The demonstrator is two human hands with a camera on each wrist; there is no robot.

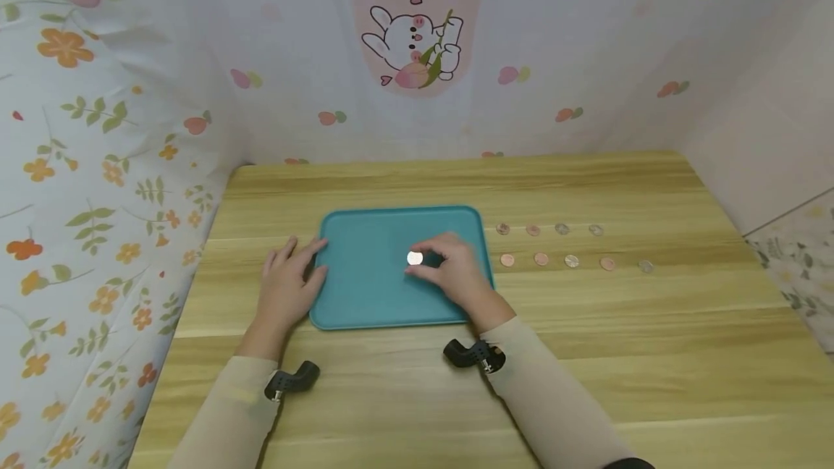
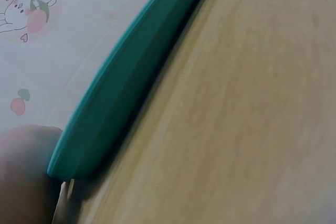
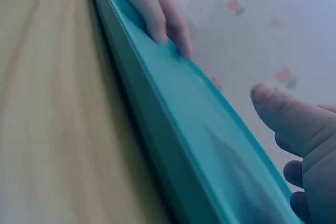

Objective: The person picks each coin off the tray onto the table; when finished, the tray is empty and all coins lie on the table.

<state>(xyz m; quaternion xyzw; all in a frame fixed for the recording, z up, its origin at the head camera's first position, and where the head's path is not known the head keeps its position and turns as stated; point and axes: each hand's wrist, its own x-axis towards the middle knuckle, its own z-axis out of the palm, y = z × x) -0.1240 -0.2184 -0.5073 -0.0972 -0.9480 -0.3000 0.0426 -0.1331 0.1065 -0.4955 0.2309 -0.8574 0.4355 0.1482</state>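
A teal rectangular tray point(image 1: 365, 310) lies on the wooden table. Over its right half, my right hand point(image 1: 456, 270) holds a bright, light-reflecting coin point(image 1: 415, 258) between thumb and index fingertips. In the right wrist view, that thumb point(image 3: 283, 111) stretches above the tray, but the coin does not show there. My left hand point(image 1: 287, 288) rests against the tray's left edge, its fingers spread and touching the rim. From the left wrist, the tray's side wall point(image 2: 126, 82) appears close up, with part of the left hand point(image 2: 26, 171) beside it.
To the right of the tray, several coins lie flat in two rows, such as a copper coin point(image 1: 541, 259) and a silver coin point(image 1: 571, 260). The wooden table point(image 1: 586, 353) ends at a printed white cloth point(image 1: 280, 107) behind and on the left.
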